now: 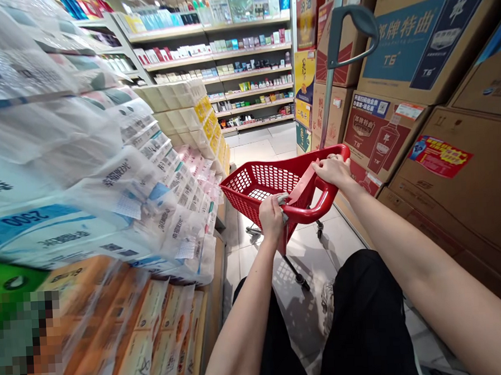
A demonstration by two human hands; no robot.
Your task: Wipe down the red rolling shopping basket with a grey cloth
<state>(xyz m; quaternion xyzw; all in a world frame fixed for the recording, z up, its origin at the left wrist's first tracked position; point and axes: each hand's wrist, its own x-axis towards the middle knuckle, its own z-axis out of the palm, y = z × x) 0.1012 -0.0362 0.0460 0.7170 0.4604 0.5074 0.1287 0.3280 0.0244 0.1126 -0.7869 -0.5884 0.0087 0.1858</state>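
Note:
A red plastic shopping cart [262, 188] with a mesh basket stands on the tiled aisle floor in front of me. My left hand [271, 217] grips the near left end of its red handle bar [314, 209]. On the right end of the same bar, my right hand [333, 169] is closed over the top. The basket looks empty. My legs in black trousers show below the cart.
Stacked packs of tissue and toilet paper [120, 183] crowd the left side. Brown cardboard boxes [441, 144] are piled high on the right, with a grey trolley handle [351, 28] among them. Shelves of small goods [244, 64] close the aisle ahead.

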